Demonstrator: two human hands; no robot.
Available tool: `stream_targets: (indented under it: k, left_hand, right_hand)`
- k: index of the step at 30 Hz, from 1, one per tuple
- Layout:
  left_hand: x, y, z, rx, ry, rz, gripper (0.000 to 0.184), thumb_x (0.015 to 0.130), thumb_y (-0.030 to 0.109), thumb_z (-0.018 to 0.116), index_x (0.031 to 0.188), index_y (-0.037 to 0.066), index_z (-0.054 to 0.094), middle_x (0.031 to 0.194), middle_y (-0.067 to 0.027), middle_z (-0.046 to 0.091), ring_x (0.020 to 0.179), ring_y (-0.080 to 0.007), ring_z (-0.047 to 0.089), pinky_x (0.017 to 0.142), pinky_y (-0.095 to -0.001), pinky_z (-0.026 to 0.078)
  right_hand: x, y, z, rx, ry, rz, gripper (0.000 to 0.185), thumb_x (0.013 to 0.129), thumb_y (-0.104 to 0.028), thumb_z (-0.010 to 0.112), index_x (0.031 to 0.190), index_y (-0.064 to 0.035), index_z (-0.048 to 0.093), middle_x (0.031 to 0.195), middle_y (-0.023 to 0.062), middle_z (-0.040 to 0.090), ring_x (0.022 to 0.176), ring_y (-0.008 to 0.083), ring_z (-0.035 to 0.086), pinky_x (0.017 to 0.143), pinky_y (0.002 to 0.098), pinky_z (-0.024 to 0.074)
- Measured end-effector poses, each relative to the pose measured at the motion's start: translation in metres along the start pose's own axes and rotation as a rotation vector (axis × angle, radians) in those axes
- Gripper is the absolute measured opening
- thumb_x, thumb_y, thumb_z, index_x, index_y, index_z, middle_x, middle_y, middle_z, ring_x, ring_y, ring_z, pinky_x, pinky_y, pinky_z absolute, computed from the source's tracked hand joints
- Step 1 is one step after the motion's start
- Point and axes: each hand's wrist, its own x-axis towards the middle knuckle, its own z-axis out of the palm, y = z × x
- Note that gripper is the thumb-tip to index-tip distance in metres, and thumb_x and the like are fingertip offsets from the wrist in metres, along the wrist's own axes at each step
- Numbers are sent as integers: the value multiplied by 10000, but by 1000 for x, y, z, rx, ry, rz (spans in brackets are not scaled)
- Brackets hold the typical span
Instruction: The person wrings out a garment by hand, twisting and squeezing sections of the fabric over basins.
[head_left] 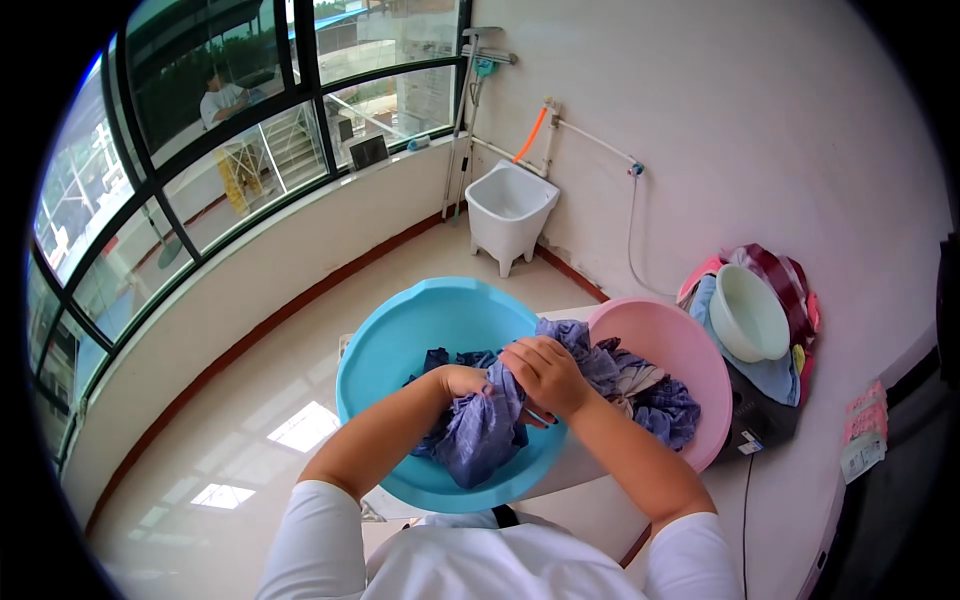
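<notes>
Both hands are over the right part of a blue basin (375, 350). My left hand (465, 382) is closed on a purple-blue cloth (480, 440), which hangs down into the basin. Close beside it, my right hand (545, 372) is wrapped round the same cloth, its back facing up. From there the cloth runs over the rim towards a pink basin (705, 375). Dark blue fabric (435, 362) lies in the blue basin under the hands. In the pink basin are bunched blue clothes (665, 412) and a beige piece (638, 380).
A white utility sink (512, 203) stands in the corner, beside mops (468, 120). At right, a pale green basin (748, 312) rests on piled cloths (778, 268) above a black box (755, 415). Windows (240, 150) line the left wall.
</notes>
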Motion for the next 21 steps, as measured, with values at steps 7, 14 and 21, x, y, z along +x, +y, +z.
stream_targets:
  k: [7,14,21]
  left_hand:
    - [6,15,25,258,131,-96,525,666,222,724,1094,-21,542,848,-79,608,813,-155,592,793,-275,459]
    - [20,-18,-21,1052,742,20,400,627,248,717,907,-12,599,825,-148,637,744,-249,607,724,-359,479]
    - [25,-24,-2,1584,986,-262,326,710,340,588,897,80,647,845,-163,655,831,-327,626,732,-420,497]
  right_hand:
    - [-2,18,5,-168,-217,-10,186,737,-100,559,917,-72,597,822,51,587,780,203,576,668,311,456]
    - [17,14,20,-133,-426,242,87,681,-114,599,764,-89,592,670,85,608,691,256,621,571,376,480]
    - [30,14,40,14,-908,464,159,648,-102,620,796,-84,679,828,132,667,805,299,645,674,401,522]
